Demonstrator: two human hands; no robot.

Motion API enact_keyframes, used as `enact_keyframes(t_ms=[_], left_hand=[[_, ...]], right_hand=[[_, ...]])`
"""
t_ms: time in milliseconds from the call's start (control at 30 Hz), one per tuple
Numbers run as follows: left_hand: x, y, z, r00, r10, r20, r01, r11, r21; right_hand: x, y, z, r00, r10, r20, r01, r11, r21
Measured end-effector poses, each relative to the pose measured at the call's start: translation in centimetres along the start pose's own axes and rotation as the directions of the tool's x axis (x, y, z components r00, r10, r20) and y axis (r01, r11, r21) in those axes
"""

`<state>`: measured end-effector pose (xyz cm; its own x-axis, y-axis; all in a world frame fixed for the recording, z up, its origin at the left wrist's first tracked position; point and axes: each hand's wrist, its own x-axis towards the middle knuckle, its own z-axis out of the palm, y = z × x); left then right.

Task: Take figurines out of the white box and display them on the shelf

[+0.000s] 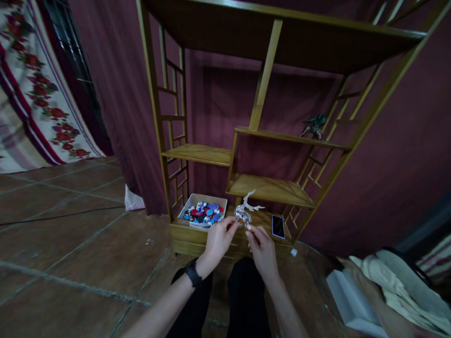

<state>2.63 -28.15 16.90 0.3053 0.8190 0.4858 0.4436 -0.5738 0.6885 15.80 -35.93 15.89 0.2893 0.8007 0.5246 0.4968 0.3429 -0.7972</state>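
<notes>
My left hand [221, 234], with a dark watch [193, 274] at the wrist, is closed in a pinch. Close beside it, my right hand [262, 246] also has thumb and finger pressed together, with a tiny pale bit at the fingertips. What either pinch holds is too small to name. Just beyond the fingertips, on the low shelf, is a shiny clear-silver piece [243, 214] with a pale, antler-like branching part [251, 203] rising from it. Whether the fingers touch it I cannot tell. Left of my hands stands an open white box [184, 215] of small colourful pieces.
A phone [278, 226] lies right of my hands on the low shelf. The wooden shelf unit [270, 188] rises in front, with a dark green figurine [315, 126] higher up. A white box [354, 300] and cloth [398, 286] are at lower right. A cable [63, 218] crosses the floor.
</notes>
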Motion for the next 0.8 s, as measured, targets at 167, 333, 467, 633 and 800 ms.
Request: enact_keyframes(t_ms=[167, 333, 467, 633, 800], left_hand=[[0.8, 0.5, 0.1, 1.0, -0.008, 0.024, 0.012, 0.986, -0.165], [1.9, 2.6, -0.5, 0.997, 0.07, 0.017, -0.067, 0.988, -0.136], [3.0, 4.4, -0.7, 0.994, 0.106, -0.002, -0.106, 0.991, -0.078], [4.1, 5.5, -0.1, 0.987, 0.155, -0.029, -0.156, 0.987, -0.04], [5.7, 7.4, 0.0, 0.976, 0.219, -0.025, -0.218, 0.976, 0.008]], right_hand=[[1.2, -0.6, -1.3, 0.999, -0.049, -0.012, 0.047, 0.996, -0.081], [3.0, -1.1, -2.8, 0.995, -0.08, -0.061, 0.074, 0.992, -0.099], [4.3, -1.5, -3.9, 0.989, -0.112, -0.094, 0.104, 0.991, -0.088], [5.4, -1.6, -5.0, 0.986, -0.114, -0.12, 0.108, 0.993, -0.055], [6.6, -1.8, -6.6, 0.979, -0.132, -0.157, 0.125, 0.991, -0.055]])
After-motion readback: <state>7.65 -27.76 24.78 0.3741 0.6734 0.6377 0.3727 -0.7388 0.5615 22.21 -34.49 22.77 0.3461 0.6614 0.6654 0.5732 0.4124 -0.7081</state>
